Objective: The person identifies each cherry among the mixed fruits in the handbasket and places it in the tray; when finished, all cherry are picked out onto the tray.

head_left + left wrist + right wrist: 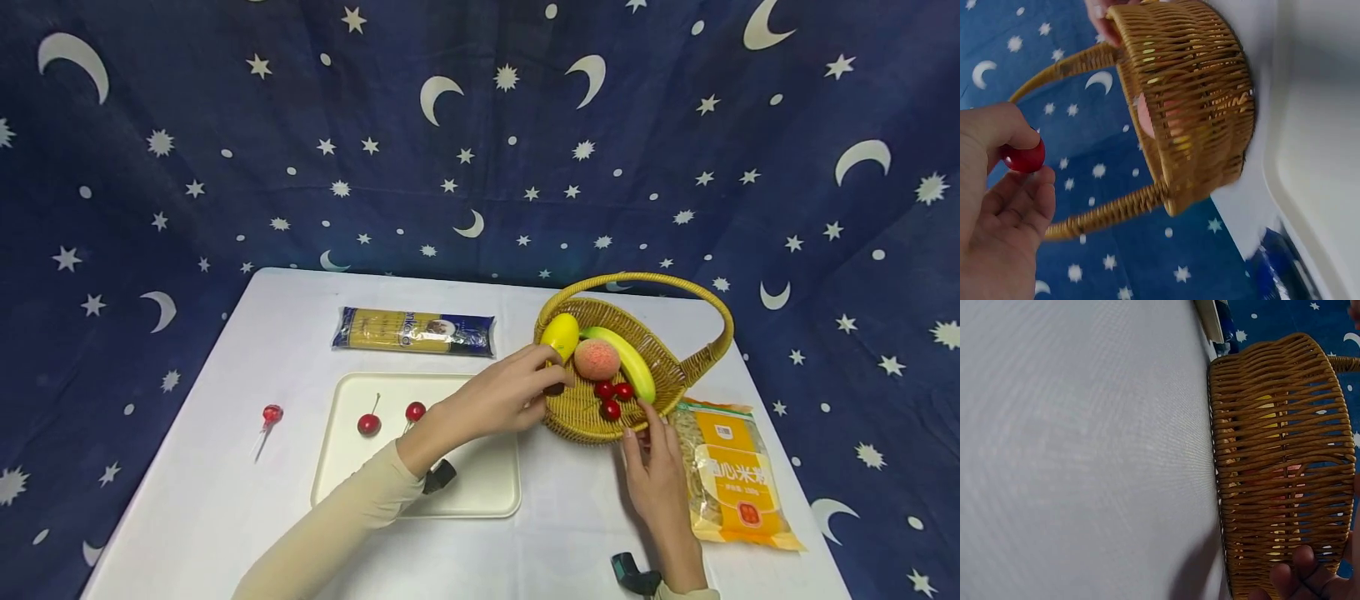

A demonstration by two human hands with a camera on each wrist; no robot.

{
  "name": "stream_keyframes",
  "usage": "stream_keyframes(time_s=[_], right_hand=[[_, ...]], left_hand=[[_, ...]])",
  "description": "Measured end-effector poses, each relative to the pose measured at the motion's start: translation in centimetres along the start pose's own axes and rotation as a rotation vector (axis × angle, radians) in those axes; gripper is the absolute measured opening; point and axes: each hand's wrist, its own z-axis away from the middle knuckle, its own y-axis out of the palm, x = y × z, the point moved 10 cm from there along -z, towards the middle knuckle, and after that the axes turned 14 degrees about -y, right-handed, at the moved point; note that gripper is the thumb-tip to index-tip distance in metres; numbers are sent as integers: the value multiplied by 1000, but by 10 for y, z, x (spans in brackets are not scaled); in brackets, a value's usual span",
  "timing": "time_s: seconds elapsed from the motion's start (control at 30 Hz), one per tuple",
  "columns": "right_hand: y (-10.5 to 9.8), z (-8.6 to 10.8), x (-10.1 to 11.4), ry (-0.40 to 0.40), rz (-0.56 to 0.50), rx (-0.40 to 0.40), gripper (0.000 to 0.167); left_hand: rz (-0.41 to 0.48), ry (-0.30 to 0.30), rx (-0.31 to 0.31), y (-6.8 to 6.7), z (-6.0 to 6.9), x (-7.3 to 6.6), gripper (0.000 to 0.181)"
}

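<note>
My left hand (498,393) is over the left side of a wicker basket (581,429). In the left wrist view, its thumb and fingers pinch a shiny red cherry (1025,157), held above the basket's opening. My right hand (657,471) grips the basket's near right rim, fingertips against the weave in the right wrist view. Inside the basket lie a yellow lemon (561,335), a peach (597,360), a banana (632,363) and several red cherries (611,410). Two more cherries, one here (368,425), lie on a cream tray (512,492), partly covered by my left forearm.
A pack of spaghetti (414,332) lies behind the tray. At the far left is a red lollipop (272,414). An orange and clear bag of rice noodles (738,475) lies right of my right hand. The basket's tall handle (637,279) arches over its back.
</note>
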Motion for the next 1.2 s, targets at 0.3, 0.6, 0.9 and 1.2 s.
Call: stream_keyframes(time_s=[0.3,0.6,0.9,1.2], right_hand=[[-3,1,-3,1,26,6,56],[-5,2,-6,12,20,-14,56],[-3,1,-4,18,20,-14,55],[1,1,-1,24,11,-1,55]], left_hand=[[100,-177,-164,-29,56,37,35],[141,-351,-200,-14,97,84,37],[-31,-378,-118,23,106,101,38],[-169,-359,-53,44,106,102,33]])
